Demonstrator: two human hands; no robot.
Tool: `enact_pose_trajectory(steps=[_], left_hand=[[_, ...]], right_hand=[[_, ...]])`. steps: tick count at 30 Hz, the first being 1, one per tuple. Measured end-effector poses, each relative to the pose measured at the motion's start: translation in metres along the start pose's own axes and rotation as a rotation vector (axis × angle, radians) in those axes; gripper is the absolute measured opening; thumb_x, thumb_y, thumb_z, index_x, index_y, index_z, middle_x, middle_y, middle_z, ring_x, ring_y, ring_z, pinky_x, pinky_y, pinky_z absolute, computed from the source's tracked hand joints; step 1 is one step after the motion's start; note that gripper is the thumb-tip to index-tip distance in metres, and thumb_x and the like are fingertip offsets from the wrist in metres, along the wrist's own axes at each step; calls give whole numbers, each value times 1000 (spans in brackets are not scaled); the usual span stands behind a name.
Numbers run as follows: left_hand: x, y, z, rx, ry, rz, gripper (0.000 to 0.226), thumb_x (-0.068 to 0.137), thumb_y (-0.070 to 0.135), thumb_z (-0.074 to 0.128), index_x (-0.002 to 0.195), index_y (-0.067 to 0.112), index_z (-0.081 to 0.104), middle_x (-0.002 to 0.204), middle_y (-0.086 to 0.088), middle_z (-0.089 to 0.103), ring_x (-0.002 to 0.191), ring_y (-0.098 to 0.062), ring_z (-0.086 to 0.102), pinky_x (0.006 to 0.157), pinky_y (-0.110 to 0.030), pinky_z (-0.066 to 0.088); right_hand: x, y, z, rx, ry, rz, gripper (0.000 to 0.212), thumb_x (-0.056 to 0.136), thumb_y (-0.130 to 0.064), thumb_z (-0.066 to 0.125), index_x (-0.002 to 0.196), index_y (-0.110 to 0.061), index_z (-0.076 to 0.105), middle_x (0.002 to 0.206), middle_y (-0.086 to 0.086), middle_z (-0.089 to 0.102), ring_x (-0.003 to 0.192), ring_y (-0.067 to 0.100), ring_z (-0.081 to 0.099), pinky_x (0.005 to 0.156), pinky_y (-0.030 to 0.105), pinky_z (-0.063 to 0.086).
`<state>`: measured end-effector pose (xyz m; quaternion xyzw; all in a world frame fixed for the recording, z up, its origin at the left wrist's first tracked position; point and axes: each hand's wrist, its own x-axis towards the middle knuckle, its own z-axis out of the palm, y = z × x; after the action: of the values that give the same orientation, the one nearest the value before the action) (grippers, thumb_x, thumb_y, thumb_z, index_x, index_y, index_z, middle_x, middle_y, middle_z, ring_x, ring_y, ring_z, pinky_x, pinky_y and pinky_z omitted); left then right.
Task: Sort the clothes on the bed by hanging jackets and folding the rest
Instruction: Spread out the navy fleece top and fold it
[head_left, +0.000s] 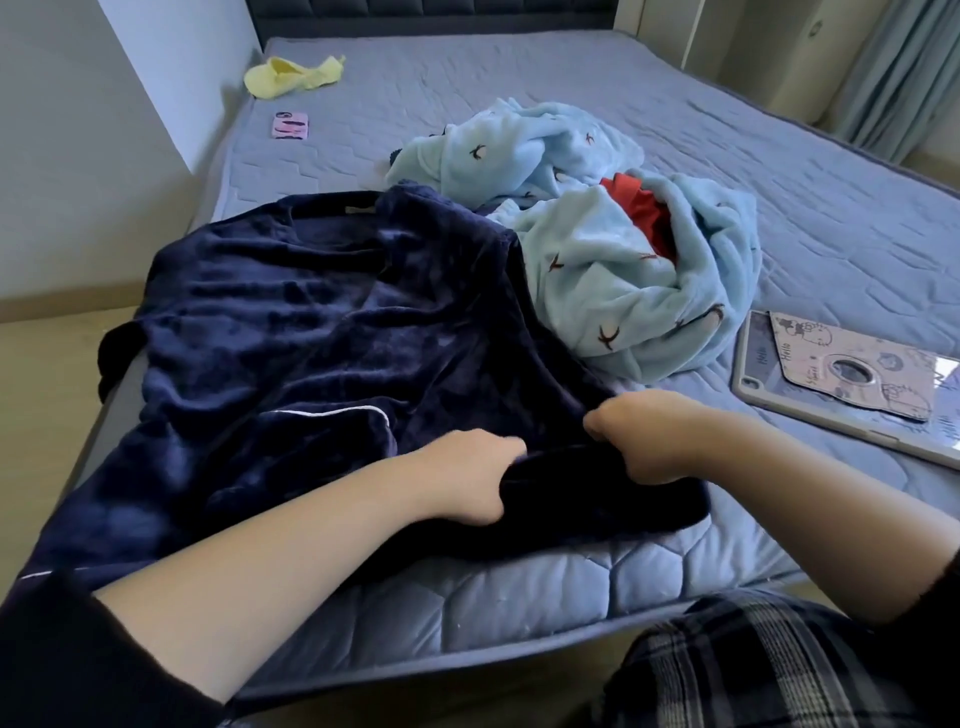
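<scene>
Now gripping a navy fleece garment (322, 322) at its near hem with both hands: left hand (467, 475) curled round a bunched fold, right hand (649, 436) pinching the cloth just beside it. Has the garment lying flat over the near-left corner of the bed (519, 592), long axis running from the near edge toward the headboard (431, 13), collar at the far end, one sleeve spilling over the left edge. Along its right side, touching it, a crumpled light-blue fleece heap (613, 270) with a red piece (641, 208) tucked in the folds. Bare quilted mattress behind the heap and along the near edge. Near the right edge, a tablet (852, 379) in a stickered case; toward the far-left corner, a yellow cloth (293, 77) and a pink phone (291, 126) — well apart from the clothes. Beyond the left edge, a pale wall (78, 156); past the far-right corner, curtains (904, 78).
</scene>
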<state>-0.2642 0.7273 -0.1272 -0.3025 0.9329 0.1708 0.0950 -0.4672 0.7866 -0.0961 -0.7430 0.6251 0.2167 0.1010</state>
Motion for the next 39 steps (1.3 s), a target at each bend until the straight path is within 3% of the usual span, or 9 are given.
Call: enact_pose_trajectory(steps=[5,8,12,16,22,25,28,32,39], left_hand=[[-1,-11,-15,-610,-485,61,30,86,9,53,110,20,67,95,4,67,76,-2,63,70,-18,53],[2,-29,-12,-533,59,-145,33,88,6,42,100,20,69,103,-3,67,87,-14,66,67,-24,52],[-5,-46,8,225,48,68,53,93,20,47,145,18,38,154,-5,30,139,-23,27,111,-39,30],[-3,-64,-10,380,663,99,48,85,22,53,133,14,55,143,-11,47,133,-29,42,105,-51,35],[-19,-135,18,21,-2,-516,65,98,56,20,152,30,-4,160,7,-13,147,-19,-13,115,-54,-1],[-20,-150,13,-27,273,-543,63,98,55,27,152,29,9,161,3,0,147,-22,3,114,-51,14],[-23,-159,-8,-274,450,-730,62,95,48,46,147,20,27,150,-8,30,133,-29,33,99,-41,36],[-48,-179,-21,-709,193,-778,58,83,48,64,128,15,50,125,-2,56,106,-20,55,81,-28,43],[-112,-197,-20,-1160,-233,-619,50,73,26,77,120,19,61,129,-13,60,118,-28,57,104,-49,43]], right_hand=[[4,-5,-17,259,-362,-67,15,79,-26,66,79,-11,68,60,-4,62,56,12,57,64,28,49],[26,-9,-13,413,185,45,21,90,-24,54,77,-9,60,75,2,62,75,19,58,69,30,45],[46,-17,-1,21,-147,156,15,88,-16,49,95,-11,60,101,9,63,89,28,61,70,34,48],[81,-34,-20,75,471,154,22,92,-25,42,107,-15,55,111,8,59,104,30,57,74,36,45],[98,-42,-9,-90,-15,256,42,96,-24,39,136,-15,47,144,7,44,131,24,42,96,37,40],[115,-64,-39,31,414,225,26,89,-16,44,109,-16,61,113,6,64,103,28,62,69,31,42],[137,-83,-50,302,709,91,44,89,-11,42,133,-11,45,134,10,50,121,31,47,91,40,44],[148,-107,-21,86,145,-81,81,84,-14,52,153,-22,9,160,7,5,147,25,5,117,50,8],[132,-123,-24,-133,704,-417,82,60,-15,80,136,-12,50,139,18,49,128,32,47,108,52,32]])
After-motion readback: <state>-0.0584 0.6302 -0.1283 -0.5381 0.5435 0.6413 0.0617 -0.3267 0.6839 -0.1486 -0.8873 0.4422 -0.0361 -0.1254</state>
